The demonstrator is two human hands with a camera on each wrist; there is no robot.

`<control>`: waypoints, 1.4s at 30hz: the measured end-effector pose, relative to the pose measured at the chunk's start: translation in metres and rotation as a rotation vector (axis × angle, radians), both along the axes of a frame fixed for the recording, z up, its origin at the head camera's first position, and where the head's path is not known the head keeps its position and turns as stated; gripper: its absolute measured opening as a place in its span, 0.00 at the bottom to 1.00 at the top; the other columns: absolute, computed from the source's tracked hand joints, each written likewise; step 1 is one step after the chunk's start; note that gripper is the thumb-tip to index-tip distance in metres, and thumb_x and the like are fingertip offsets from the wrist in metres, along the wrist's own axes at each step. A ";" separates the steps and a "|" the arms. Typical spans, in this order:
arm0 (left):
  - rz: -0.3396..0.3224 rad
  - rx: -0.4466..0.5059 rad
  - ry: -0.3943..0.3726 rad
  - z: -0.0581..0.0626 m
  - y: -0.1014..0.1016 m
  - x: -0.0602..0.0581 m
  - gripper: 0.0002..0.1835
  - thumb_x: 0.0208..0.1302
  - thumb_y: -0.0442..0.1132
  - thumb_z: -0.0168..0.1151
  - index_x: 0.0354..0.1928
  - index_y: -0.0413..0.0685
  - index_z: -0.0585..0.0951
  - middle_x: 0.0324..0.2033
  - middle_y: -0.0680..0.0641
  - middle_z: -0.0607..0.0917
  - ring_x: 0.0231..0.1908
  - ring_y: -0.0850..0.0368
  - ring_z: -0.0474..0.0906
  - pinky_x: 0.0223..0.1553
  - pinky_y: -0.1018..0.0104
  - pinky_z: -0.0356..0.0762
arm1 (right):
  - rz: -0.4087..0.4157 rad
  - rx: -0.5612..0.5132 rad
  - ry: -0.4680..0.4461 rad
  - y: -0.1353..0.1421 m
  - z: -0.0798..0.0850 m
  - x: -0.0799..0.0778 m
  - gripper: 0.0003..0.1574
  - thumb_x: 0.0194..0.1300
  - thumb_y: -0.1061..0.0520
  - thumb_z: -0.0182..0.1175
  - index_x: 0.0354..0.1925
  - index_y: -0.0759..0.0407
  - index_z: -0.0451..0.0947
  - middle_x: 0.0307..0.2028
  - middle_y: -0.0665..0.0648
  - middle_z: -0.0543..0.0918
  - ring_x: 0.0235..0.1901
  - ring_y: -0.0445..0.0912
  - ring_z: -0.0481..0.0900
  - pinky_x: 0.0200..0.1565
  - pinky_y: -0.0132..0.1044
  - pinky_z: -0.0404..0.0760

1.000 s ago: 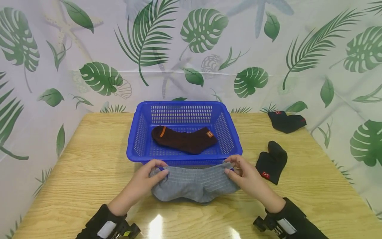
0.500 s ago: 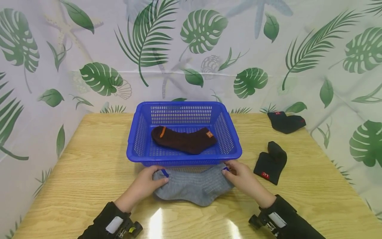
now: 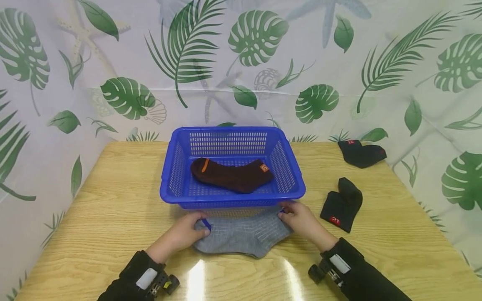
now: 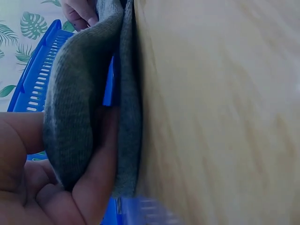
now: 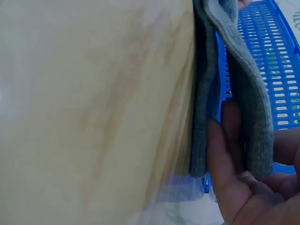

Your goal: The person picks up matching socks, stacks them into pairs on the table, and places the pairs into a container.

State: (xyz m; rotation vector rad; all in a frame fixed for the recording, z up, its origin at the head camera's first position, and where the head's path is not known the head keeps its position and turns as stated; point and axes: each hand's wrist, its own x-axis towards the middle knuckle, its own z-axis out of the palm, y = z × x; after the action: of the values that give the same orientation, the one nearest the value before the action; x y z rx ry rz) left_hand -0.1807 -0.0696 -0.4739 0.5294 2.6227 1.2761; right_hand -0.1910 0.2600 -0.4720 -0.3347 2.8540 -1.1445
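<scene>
A grey sock (image 3: 241, 234) with blue trim stretches sideways between both hands, in front of the blue basket. My left hand (image 3: 182, 232) pinches its left end between thumb and fingers. At the other end, my right hand (image 3: 303, 219) pinches the cuff close by the basket's front wall. Both wrist views show two grey layers: the upper one (image 4: 72, 98) is held between thumb and fingers. A second grey layer (image 5: 200, 131) lies under it along the tabletop, with fingers between the two. Inside the basket rests a dark brown sock (image 3: 229, 175) with orange marks.
The blue plastic basket (image 3: 232, 198) stands mid-table just beyond the hands. To its right lie a folded black sock (image 3: 342, 205) with a red label and another black sock (image 3: 361, 154) near the back edge. A leaf-printed cloth (image 3: 233, 62) hangs behind the wooden table (image 3: 120, 188).
The grey sock has come down closer to the table and lies flatter. My right hand has moved left and slightly down; the left hand has shifted slightly down.
</scene>
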 end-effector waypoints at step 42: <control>-0.433 -0.638 0.094 0.024 0.025 0.043 0.38 0.61 0.59 0.63 0.70 0.52 0.67 0.72 0.36 0.57 0.72 0.36 0.49 0.65 0.34 0.53 | 0.605 0.570 -0.151 -0.036 0.032 0.074 0.49 0.64 0.30 0.54 0.74 0.51 0.57 0.73 0.63 0.55 0.71 0.57 0.57 0.65 0.55 0.65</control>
State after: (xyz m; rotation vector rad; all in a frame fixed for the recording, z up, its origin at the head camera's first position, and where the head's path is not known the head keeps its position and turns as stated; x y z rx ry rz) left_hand -0.1381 -0.0449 -0.4504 0.9641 2.5768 0.2706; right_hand -0.1168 0.2240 -0.4405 -0.9251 2.5063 -0.2281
